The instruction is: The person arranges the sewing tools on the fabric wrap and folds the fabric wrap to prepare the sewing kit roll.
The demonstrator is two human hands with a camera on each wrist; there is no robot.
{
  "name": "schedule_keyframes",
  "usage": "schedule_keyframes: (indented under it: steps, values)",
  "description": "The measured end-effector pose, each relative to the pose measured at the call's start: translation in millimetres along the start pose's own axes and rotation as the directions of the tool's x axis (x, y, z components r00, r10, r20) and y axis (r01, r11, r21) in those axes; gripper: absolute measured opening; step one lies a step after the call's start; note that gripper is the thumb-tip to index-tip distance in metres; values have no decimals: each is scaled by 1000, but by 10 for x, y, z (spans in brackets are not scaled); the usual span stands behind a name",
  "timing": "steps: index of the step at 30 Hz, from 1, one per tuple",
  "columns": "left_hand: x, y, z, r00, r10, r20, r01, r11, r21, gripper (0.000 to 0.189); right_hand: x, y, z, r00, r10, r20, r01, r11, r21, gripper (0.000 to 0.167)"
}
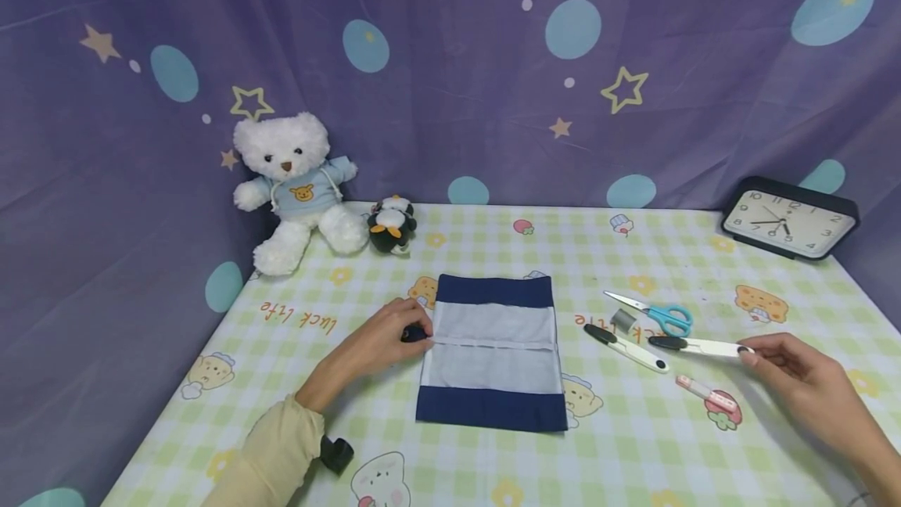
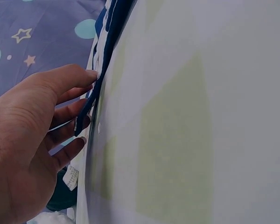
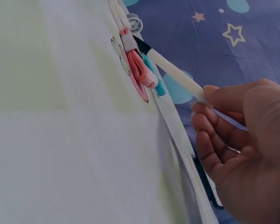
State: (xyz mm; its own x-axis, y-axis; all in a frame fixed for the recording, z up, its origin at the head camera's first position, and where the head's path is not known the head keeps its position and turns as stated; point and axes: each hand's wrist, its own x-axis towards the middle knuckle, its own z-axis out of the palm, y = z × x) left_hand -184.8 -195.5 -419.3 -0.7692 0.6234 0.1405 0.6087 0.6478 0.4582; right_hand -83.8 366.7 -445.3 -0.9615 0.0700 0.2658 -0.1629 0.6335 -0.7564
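A flat cloth piece, pale in the middle with navy bands at top and bottom, lies on the table; a seam or fold crosses its centre. My left hand pinches its left edge beside a dark navy tab. In the left wrist view, the thumb is above the navy edge and the fingers are below. My right hand pinches the white end of a slim pen-shaped tool with a black cap. A similar black-and-white tool lies to its left.
Near the tools are blue-handled scissors, a grey spool and a folded red-and-white tape measure. A white teddy bear and a penguin toy sit at the back left. A black clock stands at the back right.
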Motion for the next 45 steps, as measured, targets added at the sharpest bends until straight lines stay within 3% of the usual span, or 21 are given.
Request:
schedule_keyframes:
  steps: [14, 35, 42, 45]
  values:
    - [-9, -9, 4, 1000, -4, -1, 4, 1000, -9, 7, 22, 7, 33, 997, 40, -72, -28, 985, 167, 15]
    - [5, -19, -5, 1000, 26, -11, -26, 999, -19, 6, 126, -50, 57, 988, 48, -148, -16, 979, 205, 13]
    - [9, -23, 0, 999, 35, -7, -36, 999, -20, 6, 165, -96, 59, 986, 6, -167, 33, 972, 231, 21]
    - [7, -24, 7, 999, 36, -7, -36, 999, -20, 6, 175, -128, 85, 987, -11, -162, 61, 950, 307, 18]
